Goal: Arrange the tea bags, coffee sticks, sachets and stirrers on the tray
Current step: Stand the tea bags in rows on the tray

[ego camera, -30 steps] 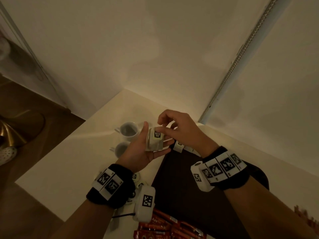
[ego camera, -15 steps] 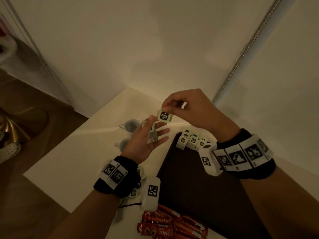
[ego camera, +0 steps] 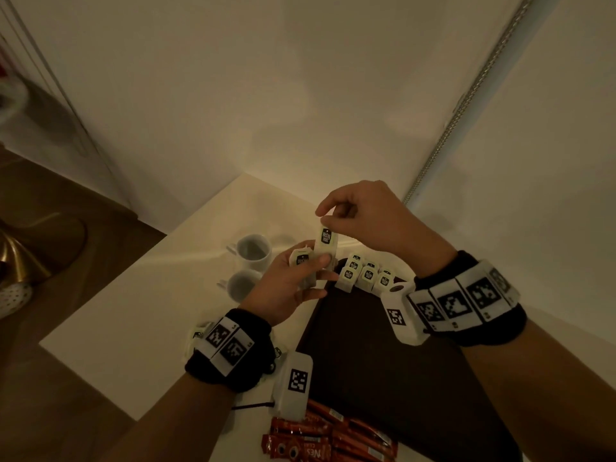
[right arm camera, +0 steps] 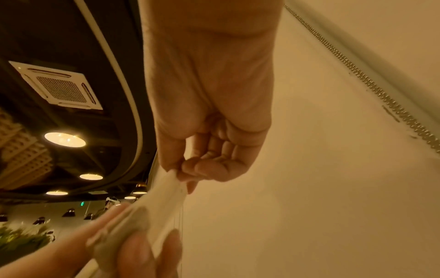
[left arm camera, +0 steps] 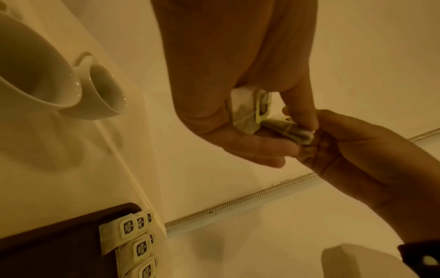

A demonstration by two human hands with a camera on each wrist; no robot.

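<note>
Two cups (ego camera: 252, 253) look like glossy white ceramic. The tea bags (ego camera: 366, 276) are matt paper. The tray (ego camera: 383, 368) is dark and matt, the table (ego camera: 140, 315) smooth cream.

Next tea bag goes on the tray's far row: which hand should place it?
Right. The right hand already pinches the top of one tea bag, lifted just left of the row of tea bags on the tray. The left hand holds the remaining stack.

A café or hotel lounge: ceiling air-conditioning cassette (right arm camera: 58, 85), round downlights (right arm camera: 64, 139), cups (ego camera: 252, 253) on a counter (ego camera: 133, 311).
</note>
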